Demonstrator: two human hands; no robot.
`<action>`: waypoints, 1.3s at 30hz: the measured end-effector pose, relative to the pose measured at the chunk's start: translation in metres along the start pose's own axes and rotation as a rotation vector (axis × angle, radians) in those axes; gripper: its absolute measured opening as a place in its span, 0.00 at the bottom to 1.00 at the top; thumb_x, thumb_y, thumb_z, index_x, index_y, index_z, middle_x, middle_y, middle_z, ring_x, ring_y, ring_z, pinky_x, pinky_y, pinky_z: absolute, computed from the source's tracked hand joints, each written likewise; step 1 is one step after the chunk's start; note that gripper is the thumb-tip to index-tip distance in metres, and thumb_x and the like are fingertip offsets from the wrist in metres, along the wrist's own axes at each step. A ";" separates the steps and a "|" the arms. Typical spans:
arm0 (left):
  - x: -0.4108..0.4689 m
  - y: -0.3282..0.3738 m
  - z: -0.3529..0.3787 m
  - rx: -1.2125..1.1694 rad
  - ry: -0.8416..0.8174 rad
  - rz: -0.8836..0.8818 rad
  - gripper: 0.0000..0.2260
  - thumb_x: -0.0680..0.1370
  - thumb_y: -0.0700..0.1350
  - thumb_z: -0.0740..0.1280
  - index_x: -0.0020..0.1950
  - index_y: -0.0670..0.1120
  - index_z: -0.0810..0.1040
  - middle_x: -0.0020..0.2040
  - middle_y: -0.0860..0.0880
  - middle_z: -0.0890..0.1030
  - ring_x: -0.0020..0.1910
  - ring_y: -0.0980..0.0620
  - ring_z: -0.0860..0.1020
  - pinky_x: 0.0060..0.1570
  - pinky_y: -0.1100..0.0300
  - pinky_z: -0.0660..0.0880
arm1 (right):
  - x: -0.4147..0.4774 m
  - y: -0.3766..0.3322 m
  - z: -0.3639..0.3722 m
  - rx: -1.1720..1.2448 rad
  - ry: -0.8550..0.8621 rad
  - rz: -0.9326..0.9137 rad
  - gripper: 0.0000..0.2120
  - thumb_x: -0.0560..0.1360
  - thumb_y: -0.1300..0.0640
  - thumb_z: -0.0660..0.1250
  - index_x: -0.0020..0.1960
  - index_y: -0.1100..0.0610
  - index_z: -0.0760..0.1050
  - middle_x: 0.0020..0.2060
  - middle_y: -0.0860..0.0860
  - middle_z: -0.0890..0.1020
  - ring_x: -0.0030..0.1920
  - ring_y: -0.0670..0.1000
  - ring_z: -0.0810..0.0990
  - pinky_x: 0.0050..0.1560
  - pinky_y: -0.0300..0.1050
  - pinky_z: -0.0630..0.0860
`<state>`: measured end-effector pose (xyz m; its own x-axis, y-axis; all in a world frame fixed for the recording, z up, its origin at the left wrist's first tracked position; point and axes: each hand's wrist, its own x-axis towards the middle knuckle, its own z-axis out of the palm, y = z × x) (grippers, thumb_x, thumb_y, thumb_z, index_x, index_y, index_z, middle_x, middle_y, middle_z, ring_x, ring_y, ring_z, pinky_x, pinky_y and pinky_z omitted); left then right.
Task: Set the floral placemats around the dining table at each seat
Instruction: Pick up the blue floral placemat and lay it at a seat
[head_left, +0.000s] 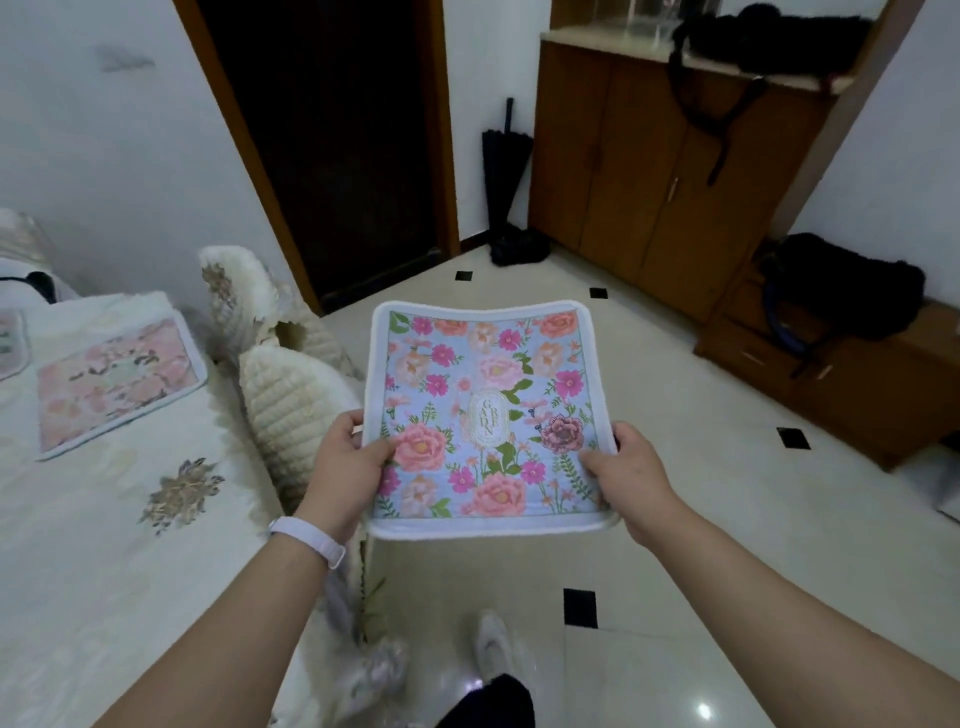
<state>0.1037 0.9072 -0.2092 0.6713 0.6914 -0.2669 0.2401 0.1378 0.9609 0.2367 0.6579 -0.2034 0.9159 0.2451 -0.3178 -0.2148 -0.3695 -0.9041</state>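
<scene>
floral placemats: one pink mat (117, 382) lies flat on the cloth-covered dining table (104, 545) at far left, with the edge of another mat (11, 344) just beyond it at the frame's margin. cream padded chair backs (291, 395) stand beside the table edge. left hand (345, 467), white band on the wrist, grips the left border of a blue floral placemat (485, 410), thumb on top. mat held level in the air over the tiled floor (701, 467), between both hands, to the right of the table. right hand (626, 475) clasps the right border, thumb pressed on the print. wooden cabinet (660, 182) behind, far right.
</scene>
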 end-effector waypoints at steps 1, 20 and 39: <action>0.014 0.004 0.001 -0.007 0.014 0.002 0.10 0.77 0.38 0.68 0.56 0.45 0.73 0.48 0.42 0.85 0.40 0.44 0.86 0.40 0.50 0.82 | 0.016 -0.009 0.005 -0.011 -0.012 0.000 0.10 0.77 0.65 0.64 0.45 0.50 0.74 0.42 0.52 0.83 0.39 0.51 0.84 0.33 0.44 0.79; 0.214 0.063 -0.072 -0.243 0.345 -0.064 0.08 0.77 0.35 0.67 0.54 0.45 0.74 0.48 0.40 0.84 0.39 0.41 0.85 0.37 0.49 0.82 | 0.236 -0.172 0.176 -0.197 -0.342 -0.155 0.09 0.77 0.64 0.64 0.47 0.49 0.73 0.45 0.50 0.83 0.44 0.53 0.84 0.44 0.52 0.83; 0.251 0.055 -0.112 -0.496 1.066 -0.156 0.09 0.77 0.35 0.67 0.54 0.44 0.71 0.47 0.38 0.84 0.38 0.40 0.85 0.34 0.49 0.82 | 0.361 -0.253 0.393 -0.406 -1.021 -0.359 0.07 0.78 0.62 0.64 0.51 0.51 0.74 0.45 0.49 0.84 0.41 0.49 0.85 0.35 0.45 0.81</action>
<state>0.2067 1.1673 -0.2153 -0.3201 0.8523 -0.4137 -0.1884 0.3707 0.9094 0.4886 1.1919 -0.2016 0.1622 0.9363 -0.3114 0.2965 -0.3473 -0.8897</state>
